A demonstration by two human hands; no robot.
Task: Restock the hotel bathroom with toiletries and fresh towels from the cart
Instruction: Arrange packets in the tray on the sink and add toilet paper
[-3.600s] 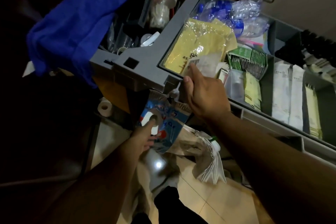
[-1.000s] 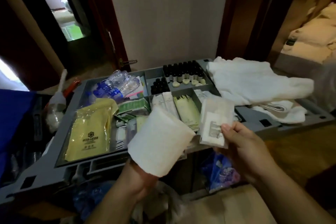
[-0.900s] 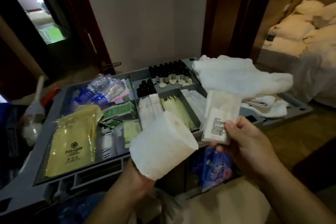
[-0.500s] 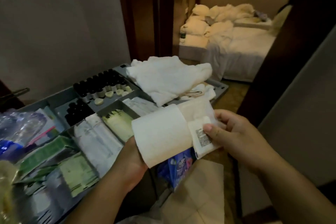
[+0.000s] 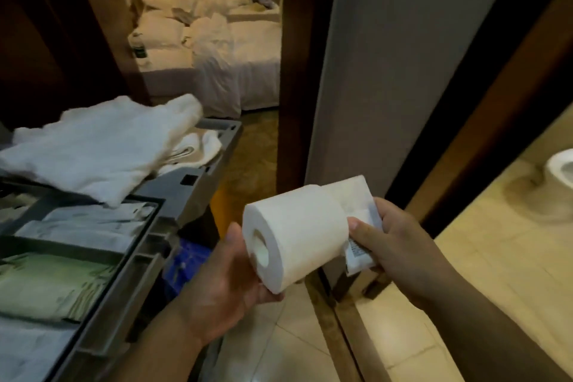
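Toilet paper roll (image 5: 294,236) and packets, both hands full beside the cart (image 5: 198,178)

Left hand (image 5: 229,285) has its grip wrapped under the roll, thumb up by the open core. Right hand (image 5: 400,245) pinches small white packets (image 5: 359,253) against the roll's far end. The roll's held in mid-air, long axis running lower-left to upper-right, core hole facing the camera. Probably light and squishy, so cradle the barrel and don't crush it.

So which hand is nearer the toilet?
Right. The right hand, holding packets, lies toward the toilet side; the left hand, gripping the roll, is farther away, beside the cart.
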